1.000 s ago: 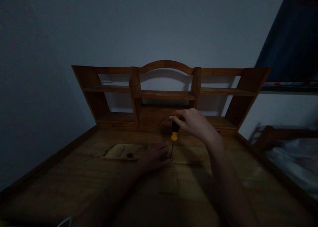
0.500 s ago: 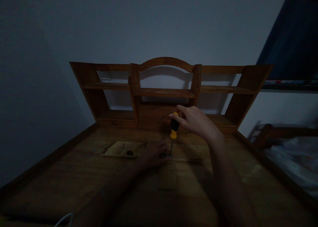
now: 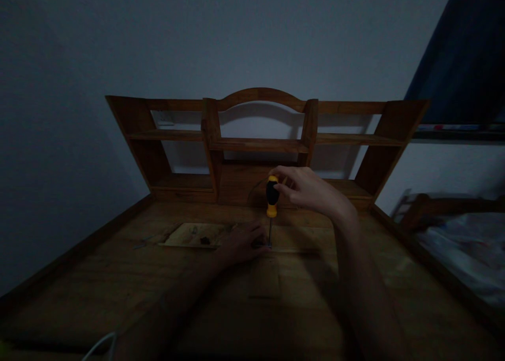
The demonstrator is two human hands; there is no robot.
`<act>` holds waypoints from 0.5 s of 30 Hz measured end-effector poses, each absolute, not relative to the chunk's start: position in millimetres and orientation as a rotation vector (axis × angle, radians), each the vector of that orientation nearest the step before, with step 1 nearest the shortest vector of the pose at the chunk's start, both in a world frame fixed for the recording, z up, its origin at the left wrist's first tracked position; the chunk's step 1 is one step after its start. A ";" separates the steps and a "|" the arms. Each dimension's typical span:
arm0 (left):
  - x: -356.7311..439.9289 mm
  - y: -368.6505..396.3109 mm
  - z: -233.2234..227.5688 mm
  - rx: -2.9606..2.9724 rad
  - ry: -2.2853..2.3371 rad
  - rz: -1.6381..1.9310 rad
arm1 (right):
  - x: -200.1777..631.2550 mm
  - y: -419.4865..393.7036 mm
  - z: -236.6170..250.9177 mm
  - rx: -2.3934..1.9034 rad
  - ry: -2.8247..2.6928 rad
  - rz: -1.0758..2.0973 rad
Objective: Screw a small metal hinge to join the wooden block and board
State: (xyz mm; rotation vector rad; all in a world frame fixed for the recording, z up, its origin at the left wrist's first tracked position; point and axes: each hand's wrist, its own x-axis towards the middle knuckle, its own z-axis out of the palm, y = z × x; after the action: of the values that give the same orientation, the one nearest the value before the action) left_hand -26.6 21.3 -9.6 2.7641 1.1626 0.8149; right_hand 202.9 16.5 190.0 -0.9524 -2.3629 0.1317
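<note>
My right hand (image 3: 310,190) grips a yellow and black screwdriver (image 3: 272,194) by the upper part of its handle, thumb and fingers round it. The tool stands nearly upright, its thin shaft pointing down at a pale wooden board (image 3: 179,238) that lies on the desk top (image 3: 102,287). Beside the tip, my left hand (image 3: 242,243) rests low on the board with its fingers bent together. A small dark thing shows between those fingers, too dim to name. What lies right under the tip is hard to make out.
A wooden shelf unit (image 3: 258,146) stands along the back of the desk. Thin metal-looking pieces (image 3: 144,242) lie to the left of the board. A white cable (image 3: 100,344) is at the front left. Plastic-looking sheeting (image 3: 465,250) lies off to the right.
The screwdriver has come from a slight lean to nearly upright, and my right fingers have shifted on its handle. My left hand stays by the tip. The whole view has moved slightly.
</note>
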 end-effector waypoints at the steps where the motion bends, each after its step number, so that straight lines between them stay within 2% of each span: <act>1: -26.9 21.7 -9.5 2.768 1.153 0.798 | 202.6 17.4 189.5 -0.958 -2.364 0.104; 11: -27.6 22.3 -10.6 2.749 1.136 0.794 | 196.9 19.0 186.6 -1.233 -2.309 -0.247; 15: -27.9 23.1 -11.1 2.759 1.149 0.776 | 197.0 22.3 185.1 -1.117 -2.346 -0.147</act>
State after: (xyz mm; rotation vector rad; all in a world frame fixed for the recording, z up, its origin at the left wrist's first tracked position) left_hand -27.9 23.1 -11.1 2.7588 1.1486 0.7756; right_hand 197.0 22.3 185.1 -1.1167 -2.3458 -0.1467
